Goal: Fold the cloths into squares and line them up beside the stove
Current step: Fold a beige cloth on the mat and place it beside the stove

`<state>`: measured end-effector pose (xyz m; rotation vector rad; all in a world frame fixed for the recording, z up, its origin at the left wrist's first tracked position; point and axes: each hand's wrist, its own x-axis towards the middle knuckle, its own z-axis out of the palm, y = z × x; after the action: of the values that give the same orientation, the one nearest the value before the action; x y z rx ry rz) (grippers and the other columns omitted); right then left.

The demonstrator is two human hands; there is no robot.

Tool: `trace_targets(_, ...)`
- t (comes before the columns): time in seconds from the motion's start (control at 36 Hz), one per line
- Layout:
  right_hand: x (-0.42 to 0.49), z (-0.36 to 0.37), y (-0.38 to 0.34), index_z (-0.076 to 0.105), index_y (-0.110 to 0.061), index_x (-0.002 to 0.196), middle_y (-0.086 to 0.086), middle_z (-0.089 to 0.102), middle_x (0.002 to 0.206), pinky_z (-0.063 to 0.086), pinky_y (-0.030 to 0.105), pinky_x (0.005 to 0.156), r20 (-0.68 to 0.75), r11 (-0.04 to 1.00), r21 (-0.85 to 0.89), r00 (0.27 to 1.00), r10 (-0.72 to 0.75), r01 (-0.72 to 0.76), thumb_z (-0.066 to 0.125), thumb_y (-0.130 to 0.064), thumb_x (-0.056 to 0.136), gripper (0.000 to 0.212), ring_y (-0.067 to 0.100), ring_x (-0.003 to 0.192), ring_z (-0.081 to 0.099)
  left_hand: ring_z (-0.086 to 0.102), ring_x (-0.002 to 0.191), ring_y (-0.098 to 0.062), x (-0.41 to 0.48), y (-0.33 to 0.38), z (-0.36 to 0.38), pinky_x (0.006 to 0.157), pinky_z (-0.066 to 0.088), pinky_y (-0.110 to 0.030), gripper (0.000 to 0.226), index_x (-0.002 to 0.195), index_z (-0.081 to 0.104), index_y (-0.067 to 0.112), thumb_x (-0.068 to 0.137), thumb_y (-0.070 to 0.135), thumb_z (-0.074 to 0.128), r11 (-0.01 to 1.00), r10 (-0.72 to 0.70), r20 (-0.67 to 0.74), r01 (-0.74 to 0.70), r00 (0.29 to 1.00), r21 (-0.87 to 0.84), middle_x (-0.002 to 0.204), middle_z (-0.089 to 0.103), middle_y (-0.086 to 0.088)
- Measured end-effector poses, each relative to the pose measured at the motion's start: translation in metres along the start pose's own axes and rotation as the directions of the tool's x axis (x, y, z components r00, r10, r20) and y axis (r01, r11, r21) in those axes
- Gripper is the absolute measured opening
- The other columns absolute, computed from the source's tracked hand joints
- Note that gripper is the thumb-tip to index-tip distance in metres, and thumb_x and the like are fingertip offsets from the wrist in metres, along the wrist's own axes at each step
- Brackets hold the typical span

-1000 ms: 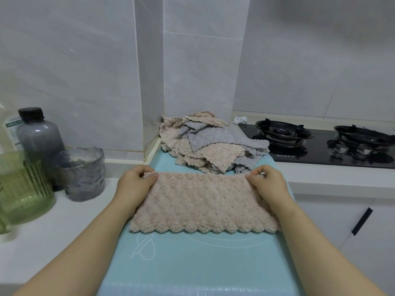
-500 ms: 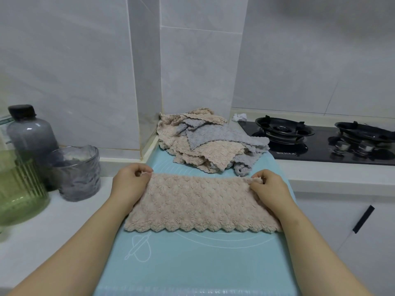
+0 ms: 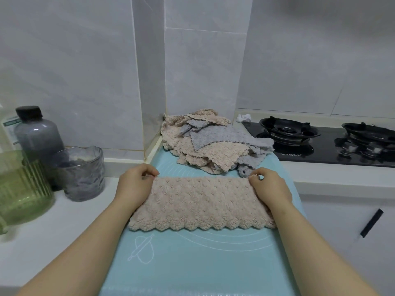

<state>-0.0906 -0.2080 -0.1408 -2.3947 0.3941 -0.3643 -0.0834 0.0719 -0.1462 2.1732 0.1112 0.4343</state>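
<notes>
1. One beige fluffy cloth (image 3: 203, 201) lies flat on a pale blue silicone mat (image 3: 203, 263) on the white table (image 3: 53, 231). It forms a wide rectangle with its scalloped edge towards the person.
2. Two hands work it. The left hand (image 3: 133, 184) pinches the far left corner between thumb and curled fingers, and the right hand (image 3: 270, 186) pinches the far right corner the same way.
3. One heap of beige and grey cloths (image 3: 213, 144) sits unfolded at the far end of the mat, just behind the cloth. How many it holds cannot be counted.
4. One black glass stove (image 3: 320, 154) stands to the right of the heap, with two burners in view.
5. Three vessels stand at the left: one grey plastic bottle with a black cap (image 3: 38, 133), one grey textured glass cup (image 3: 83, 174) and one green ribbed glass jar (image 3: 23, 189).
</notes>
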Motion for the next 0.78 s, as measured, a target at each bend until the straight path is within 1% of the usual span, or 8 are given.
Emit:
trace_targets(0.17, -0.013, -0.008, -0.001, 0.038, -0.018, 0.135, 0.014, 0.065, 0.096, 0.041, 0.031, 0.069, 0.019, 0.993, 0.12, 1.0, 0.02, -0.022, 0.043, -0.037, 0.095, 0.045, 0.029, 0.084, 0.059, 0.053, 0.096, -0.02, -0.006, 0.006, -0.004, 0.076, 0.034, -0.024, 0.018, 0.093, 0.064, 0.017, 0.09, 0.007, 0.049, 0.991, 0.041, 0.015, -0.042, 0.999, 0.125, 0.106, 0.064, -0.004)
trace_targets(0.28, -0.024, -0.022, -0.001, 0.031, -0.018, 0.139, 0.002, 0.058, 0.077, 0.037, 0.026, 0.055, 0.114, 0.989, 0.145, 0.993, -0.006, -0.011, 0.048, -0.034, 0.094, 0.051, 0.016, 0.063, 0.053, 0.044, 0.121, -0.025, -0.025, 0.024, -0.009, 0.094, 0.038, -0.035, 0.023, 0.108, 0.064, 0.015, 0.091, 0.012, 0.049, 0.896, 0.309, -0.047, -0.274, 0.95, 0.348, 0.129, 0.052, -0.004)
trace_targets(0.31, -0.027, -0.025, -0.001, 0.03, -0.018, 0.14, 0.0, 0.057, 0.076, 0.037, 0.026, 0.054, 0.14, 0.991, 0.133, 0.99, -0.01, -0.008, 0.049, -0.033, 0.093, 0.053, 0.016, 0.06, 0.052, 0.041, 0.126, -0.023, -0.031, 0.032, -0.009, 0.098, 0.036, -0.035, 0.026, 0.113, 0.062, 0.016, 0.092, 0.014, 0.047, 0.875, 0.367, -0.017, -0.339, 0.93, 0.346, 0.134, 0.049, -0.002)
trace_targets(0.36, -0.033, -0.03, -0.001, 0.025, -0.021, 0.141, 0.002, 0.058, 0.075, 0.038, 0.024, 0.048, 0.198, 0.992, 0.125, 0.98, -0.006, -0.019, 0.051, -0.031, 0.092, 0.056, 0.017, 0.053, 0.051, 0.03, 0.136, -0.017, -0.043, 0.048, -0.004, 0.106, 0.028, -0.031, 0.032, 0.126, 0.054, 0.022, 0.096, 0.023, 0.043, 0.857, 0.41, 0.164, -0.44, 0.897, 0.267, 0.147, 0.034, 0.002)
trace_targets(0.42, -0.037, -0.032, -0.002, 0.022, -0.024, 0.142, 0.005, 0.062, 0.074, 0.038, 0.023, 0.043, 0.24, 0.991, 0.131, 0.971, 0.006, -0.039, 0.053, -0.029, 0.09, 0.06, 0.017, 0.049, 0.05, 0.01, 0.144, -0.014, -0.052, 0.059, 0.007, 0.116, 0.016, -0.032, 0.043, 0.139, 0.039, 0.028, 0.097, 0.038, 0.039, 0.869, 0.342, 0.41, -0.45, 0.846, 0.204, 0.156, 0.013, 0.005)
trace_targets(0.5, -0.041, -0.033, -0.001, 0.021, -0.027, 0.142, 0.01, 0.065, 0.086, 0.038, 0.025, 0.046, 0.272, 0.994, 0.105, 0.962, 0.013, -0.043, 0.056, -0.031, 0.088, 0.064, 0.019, 0.051, 0.05, -0.012, 0.144, -0.019, -0.058, 0.062, 0.025, 0.118, 0.001, -0.046, 0.055, 0.146, 0.019, 0.036, 0.095, 0.055, 0.027, 0.845, 0.138, 0.624, -0.42, 0.769, 0.331, 0.157, -0.007, 0.008)
trace_targets(0.64, -0.043, -0.036, 0.002, 0.023, -0.029, 0.141, 0.015, 0.065, 0.096, 0.037, 0.026, 0.046, 0.297, 0.991, 0.129, 0.955, 0.004, -0.045, 0.059, -0.025, 0.087, 0.065, 0.018, 0.053, 0.049, -0.014, 0.144, -0.017, -0.065, 0.054, 0.042, 0.116, -0.007, -0.046, 0.058, 0.146, 0.003, 0.043, 0.092, 0.062, 0.018, 0.732, 0.028, 0.661, -0.466, 0.75, 0.498, 0.157, -0.01, 0.011)
trace_targets(0.78, -0.043, -0.038, 0.004, 0.027, -0.028, 0.14, 0.01, 0.06, 0.075, 0.035, 0.024, 0.039, 0.311, 0.983, 0.172, 0.95, 0.01, -0.067, 0.058, -0.012, 0.087, 0.063, 0.016, 0.046, 0.046, -0.01, 0.145, -0.016, -0.069, 0.054, 0.044, 0.116, -0.007, -0.047, 0.058, 0.145, 0.002, 0.044, 0.092, 0.063, 0.015, 0.692, 0.031, 0.666, -0.497, 0.746, 0.524, 0.157, -0.007, 0.011)
